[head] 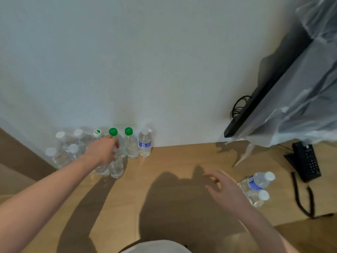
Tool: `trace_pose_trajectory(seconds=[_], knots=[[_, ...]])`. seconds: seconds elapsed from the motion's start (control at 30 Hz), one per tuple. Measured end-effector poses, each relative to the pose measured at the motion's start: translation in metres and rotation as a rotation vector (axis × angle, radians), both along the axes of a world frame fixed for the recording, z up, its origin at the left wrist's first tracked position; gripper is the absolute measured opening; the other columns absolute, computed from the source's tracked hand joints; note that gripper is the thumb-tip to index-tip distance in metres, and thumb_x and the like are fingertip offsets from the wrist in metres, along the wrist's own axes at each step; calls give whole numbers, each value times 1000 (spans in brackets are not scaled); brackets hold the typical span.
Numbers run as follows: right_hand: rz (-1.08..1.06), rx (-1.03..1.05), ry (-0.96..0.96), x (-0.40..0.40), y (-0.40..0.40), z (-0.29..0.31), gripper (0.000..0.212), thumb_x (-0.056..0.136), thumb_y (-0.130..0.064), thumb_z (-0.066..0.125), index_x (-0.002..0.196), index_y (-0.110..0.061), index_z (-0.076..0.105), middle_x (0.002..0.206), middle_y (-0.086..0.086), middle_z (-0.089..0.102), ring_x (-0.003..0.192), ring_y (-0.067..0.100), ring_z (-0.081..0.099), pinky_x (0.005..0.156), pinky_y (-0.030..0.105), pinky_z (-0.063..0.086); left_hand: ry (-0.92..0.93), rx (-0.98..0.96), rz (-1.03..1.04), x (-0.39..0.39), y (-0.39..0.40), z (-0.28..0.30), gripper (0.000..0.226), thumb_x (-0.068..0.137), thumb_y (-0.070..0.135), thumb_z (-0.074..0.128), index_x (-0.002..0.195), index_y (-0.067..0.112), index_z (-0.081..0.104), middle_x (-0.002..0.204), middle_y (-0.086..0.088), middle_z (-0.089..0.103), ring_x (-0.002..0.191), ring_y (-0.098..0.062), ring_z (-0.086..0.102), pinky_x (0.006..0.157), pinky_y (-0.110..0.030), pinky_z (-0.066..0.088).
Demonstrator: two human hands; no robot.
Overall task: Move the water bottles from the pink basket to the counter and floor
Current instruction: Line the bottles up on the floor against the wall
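So the left hand [102,149] is wrapped around the upper part of a clear water bottle [116,165], standing it upright on the wooden counter [173,161] right at the front of the bottle cluster by the wall [145,61]. My guess is they're lining everything up against the wall so nothing rolls off. Behind the hand there are two green-capped bottles [129,143], then a blue-label bottle [145,143] at the right end of the row, and a bunch of white-capped bottles [62,148] crowded into the left corner, all upright.

The right hand [226,189] hovers over the counter with fingers spread and loose, holding nothing. Just beside it two more blue-label bottles [257,187] sit apart from the main group, looks like they're tipped over but hard to say.

Can't see the pink basket anywhere from here, so no idea what's left in it. There's also a black desk phone [306,161] and a plastic-wrapped TV [291,88] off to the right.
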State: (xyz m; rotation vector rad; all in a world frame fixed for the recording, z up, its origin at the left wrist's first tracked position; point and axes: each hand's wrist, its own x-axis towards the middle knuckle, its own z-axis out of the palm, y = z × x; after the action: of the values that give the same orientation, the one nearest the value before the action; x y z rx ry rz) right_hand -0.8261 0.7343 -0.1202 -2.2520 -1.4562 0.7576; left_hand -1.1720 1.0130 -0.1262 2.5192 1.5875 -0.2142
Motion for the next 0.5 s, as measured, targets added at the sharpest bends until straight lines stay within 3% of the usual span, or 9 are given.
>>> trace_pose_trajectory(seconds=[0.13, 0.27, 0.33, 0.4, 0.5], knots=[[-73, 45, -171, 44, -19, 19, 36, 96, -35, 73, 128, -46, 63, 137, -29, 46, 128, -1, 39, 105, 26, 36, 89, 31, 36, 13, -4, 6, 33, 92, 26, 69, 124, 30, 64, 129, 3, 64, 106, -22, 67, 82, -37, 58], [-211, -6, -377, 105, -28, 28, 41, 93, -42, 75, 133, -44, 63, 145, -17, 50, 141, 19, 37, 114, 41, 35, 148, 37, 102, 22, -12, 13, 42, 92, 30, 70, 133, 29, 61, 138, 1, 60, 114, -25, 67, 89, -40, 58], [-280, -182, -350, 134, -28, 27, 50, 95, -46, 71, 142, -45, 54, 155, -11, 41, 146, 25, 34, 120, 49, 33, 182, 39, 138, 25, -18, 16, 46, 92, 28, 70, 136, 26, 60, 141, -1, 59, 116, -25, 66, 89, -39, 58], [-297, -298, -224, 159, -29, 17, 54, 99, -41, 66, 150, -36, 49, 157, -5, 37, 143, 29, 40, 119, 49, 37, 209, 54, 193, 26, -26, 18, 48, 91, 27, 68, 137, 26, 58, 140, -2, 60, 116, -26, 66, 87, -40, 58], [-247, -354, -137, 182, -29, 0, 41, 100, -35, 63, 140, -24, 60, 142, -2, 47, 133, 27, 52, 108, 46, 49, 190, 77, 276, 28, -40, 15, 49, 88, 27, 67, 137, 26, 59, 134, -5, 64, 114, -30, 66, 87, -42, 58]])
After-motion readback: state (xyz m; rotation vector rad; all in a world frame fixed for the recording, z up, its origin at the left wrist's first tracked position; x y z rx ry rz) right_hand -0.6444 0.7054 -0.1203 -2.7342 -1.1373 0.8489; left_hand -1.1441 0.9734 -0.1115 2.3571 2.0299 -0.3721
